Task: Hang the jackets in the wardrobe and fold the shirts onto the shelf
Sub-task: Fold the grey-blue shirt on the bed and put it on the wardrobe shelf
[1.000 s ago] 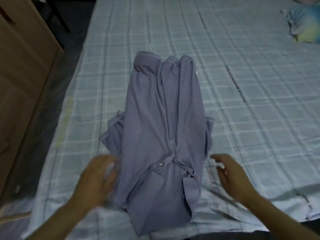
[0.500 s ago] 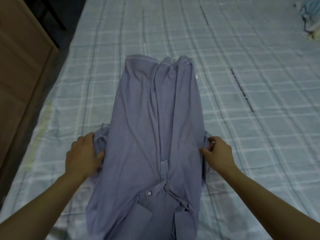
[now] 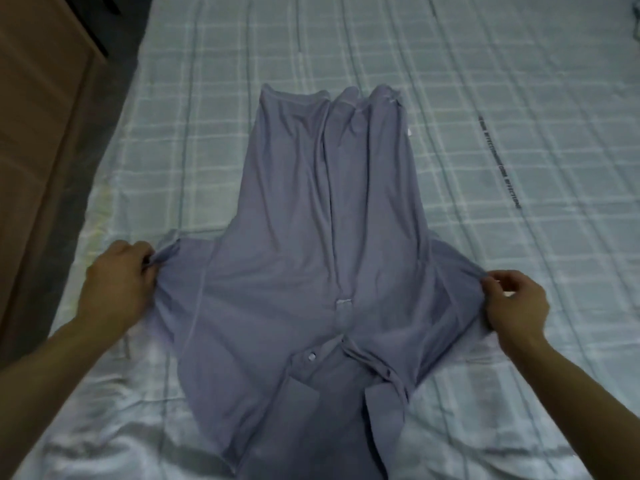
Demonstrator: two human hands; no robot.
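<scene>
- Nearest the camera, the collar and button placket of a lavender-grey short-sleeved polo shirt of thin knit fabric [image 3: 322,258] lie at the bottom edge of the view, with one pale button showing beside the open placket.
- The shirt lies front-up on the bed, covered with a pale blue-green checked bedsheet [image 3: 519,98], its collar towards the person and its hem at the far end.
- The left hand [image 3: 116,285] pinches the edge of one sleeve between thumb and curled fingers, the cloth bunched at the fingertips.
- The right hand [image 3: 516,303] pinches the edge of the other sleeve the same way, with fingers bent around the fabric.
- Both sleeves are drawn out sideways, so the shirt spreads wide at shoulder level and narrows towards the hem.
- The body of the shirt shows long lengthwise creases, and the hem is wavy.
- Left of the bed stands brown wooden furniture [image 3: 38,133]; what kind it is cannot be told.
</scene>
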